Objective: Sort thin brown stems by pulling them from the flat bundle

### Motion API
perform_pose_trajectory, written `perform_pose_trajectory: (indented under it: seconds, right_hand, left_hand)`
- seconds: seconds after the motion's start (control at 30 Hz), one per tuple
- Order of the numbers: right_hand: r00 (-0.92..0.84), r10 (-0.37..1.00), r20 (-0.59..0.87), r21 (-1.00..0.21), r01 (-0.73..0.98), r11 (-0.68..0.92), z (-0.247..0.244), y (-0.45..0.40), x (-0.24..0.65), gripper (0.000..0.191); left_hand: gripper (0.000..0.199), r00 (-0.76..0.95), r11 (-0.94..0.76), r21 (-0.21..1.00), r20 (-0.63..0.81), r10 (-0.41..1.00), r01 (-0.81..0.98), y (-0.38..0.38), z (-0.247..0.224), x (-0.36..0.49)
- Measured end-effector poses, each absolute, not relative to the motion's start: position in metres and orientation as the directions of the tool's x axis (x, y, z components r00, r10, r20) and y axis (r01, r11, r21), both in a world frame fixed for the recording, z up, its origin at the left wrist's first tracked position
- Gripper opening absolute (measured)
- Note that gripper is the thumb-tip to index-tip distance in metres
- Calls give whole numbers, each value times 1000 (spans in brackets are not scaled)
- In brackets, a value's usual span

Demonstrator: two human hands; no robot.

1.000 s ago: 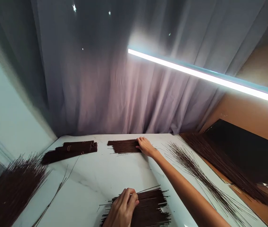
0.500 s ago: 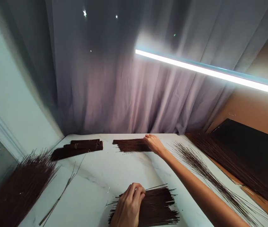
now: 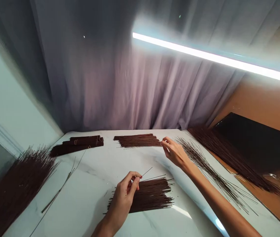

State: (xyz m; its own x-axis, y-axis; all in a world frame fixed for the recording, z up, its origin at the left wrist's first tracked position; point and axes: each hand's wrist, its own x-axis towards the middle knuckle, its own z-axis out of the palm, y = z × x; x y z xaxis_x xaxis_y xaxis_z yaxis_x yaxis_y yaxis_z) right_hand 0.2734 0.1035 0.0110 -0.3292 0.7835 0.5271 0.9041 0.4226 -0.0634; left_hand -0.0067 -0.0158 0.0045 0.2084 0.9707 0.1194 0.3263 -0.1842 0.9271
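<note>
My left hand [image 3: 125, 194] is raised over the near pile of thin dark brown sticks [image 3: 152, 196]. Its thumb and forefinger pinch one thin stick [image 3: 147, 171], whose free end points up and to the right. The pile lies crosswise on the table with uneven ends, and my hand covers part of its left side. Farther back, my right hand [image 3: 176, 153] is at the right end of the far pile of similar sticks [image 3: 137, 141]. The fingers of that hand are curled together at the tips; what they hold, if anything, is too small to make out.
Dark rolled bundles with light ties [image 3: 80, 143] lie at the back left of the white marbled table [image 3: 90, 194]. A large heap of sticks [image 3: 18, 181] fills the left edge, beside a few loose sticks [image 3: 58, 192]. Long stick bundles [image 3: 211, 168] lie at right, near a black panel [image 3: 258, 141].
My left hand has lifted from the near pile with a thin stick between its fingers. My right hand has drawn back rightward from the top of the far pile. The view has tilted down.
</note>
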Motion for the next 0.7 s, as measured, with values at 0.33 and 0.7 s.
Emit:
perform_pose_trajectory:
  seconds: [0.33,0.7]
  right_hand:
    - [-358,774,522,-88,880,467,-4,120,248,19]
    - [-327,815,479,-83,907,412,-33,180,252,27]
  left_hand:
    - [29,271,-163,925,68,960,343,-23,7,-2]
    - [30,261,-185,906,86,962,382,-16,7,-9]
